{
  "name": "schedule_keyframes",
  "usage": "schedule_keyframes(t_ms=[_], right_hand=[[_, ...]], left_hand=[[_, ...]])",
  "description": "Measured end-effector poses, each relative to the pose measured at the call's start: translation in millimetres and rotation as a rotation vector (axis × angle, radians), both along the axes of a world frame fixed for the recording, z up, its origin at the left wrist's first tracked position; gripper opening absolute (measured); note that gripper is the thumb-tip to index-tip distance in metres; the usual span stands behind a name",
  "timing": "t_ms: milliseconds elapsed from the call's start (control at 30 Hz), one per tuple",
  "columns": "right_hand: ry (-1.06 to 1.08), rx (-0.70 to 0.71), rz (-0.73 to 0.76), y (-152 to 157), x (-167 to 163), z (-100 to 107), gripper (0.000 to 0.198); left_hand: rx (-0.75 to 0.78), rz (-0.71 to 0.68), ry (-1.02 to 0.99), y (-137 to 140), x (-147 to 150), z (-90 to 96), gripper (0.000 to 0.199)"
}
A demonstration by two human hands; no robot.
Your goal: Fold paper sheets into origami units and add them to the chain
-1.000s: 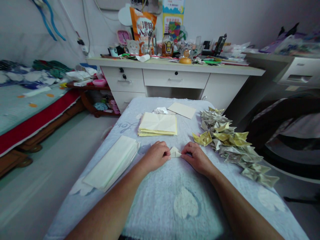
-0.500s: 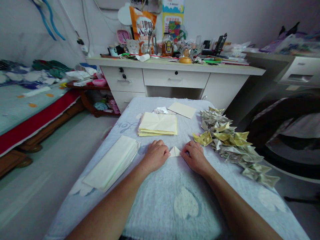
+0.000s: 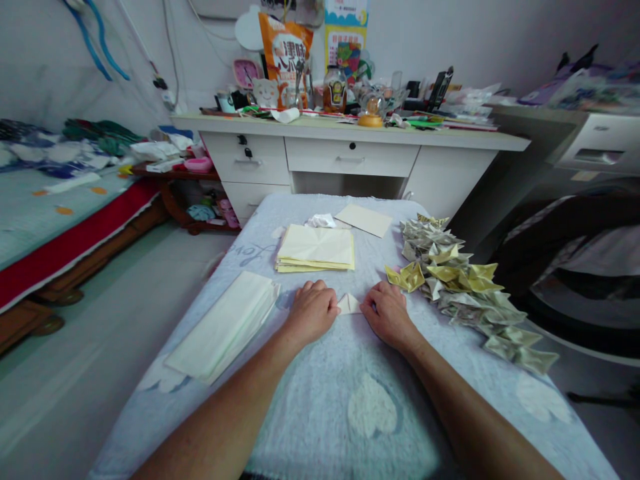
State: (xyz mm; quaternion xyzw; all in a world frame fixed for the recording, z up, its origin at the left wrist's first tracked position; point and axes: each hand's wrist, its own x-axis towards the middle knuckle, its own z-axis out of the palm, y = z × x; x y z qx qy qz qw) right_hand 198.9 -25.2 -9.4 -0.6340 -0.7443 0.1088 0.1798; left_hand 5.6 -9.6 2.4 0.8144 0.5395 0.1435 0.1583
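A small cream piece of folded paper (image 3: 349, 305), with a triangular peak, lies on the cloth between my hands. My left hand (image 3: 315, 308) is closed, thumb and fingers pinching its left end. At the right end my right hand (image 3: 387, 308) pinches it too, fingers curled. Just beyond is a stack of cream paper sheets (image 3: 316, 247) with yellowish edges. To the left lies a long pile of white paper (image 3: 227, 327). Right of my right hand sits a gold folded paper piece (image 3: 406, 277), beside a long heap of silvery and gold folded paper pieces (image 3: 457, 293).
The table is covered by a pale blue patterned cloth (image 3: 320, 413). A cream card (image 3: 364, 220) and crumpled white paper (image 3: 321, 221) lie at its far end. Behind stands a cluttered white desk (image 3: 350, 157). A bed (image 3: 75, 200) is at left, a washing machine (image 3: 580, 267) at right.
Both hands stay almost where they were, still pinching the folded paper. Its peak looks slightly changed in shape; nothing else has visibly moved.
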Motion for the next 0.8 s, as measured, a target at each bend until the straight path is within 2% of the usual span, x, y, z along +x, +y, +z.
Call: schedule_keyframes(t_ms=[33,167,267,400,800], right_hand=[[-0.011,-0.004,-0.001,0.0,-0.3,0.1,0.014],[-0.054,-0.004,-0.008,-0.4,-1.7,0.8,0.015],[-0.070,0.013,-0.004,-1.0,-2.3,1.0,0.016],[-0.077,0.027,-0.001,-0.7,-2.3,0.1,0.016],[-0.114,0.071,-0.029,-5.5,-7.0,2.1,0.026]], left_hand=[[0.000,-0.008,-0.022,0.1,0.1,0.8,0.005],[-0.006,-0.134,-0.106,1.2,1.6,1.1,0.027],[-0.012,-0.205,-0.148,2.7,4.7,-1.9,0.029],[-0.002,-0.177,-0.154,5.3,10.4,-5.2,0.013],[0.001,-0.068,-0.102,5.7,16.3,-7.2,0.009]])
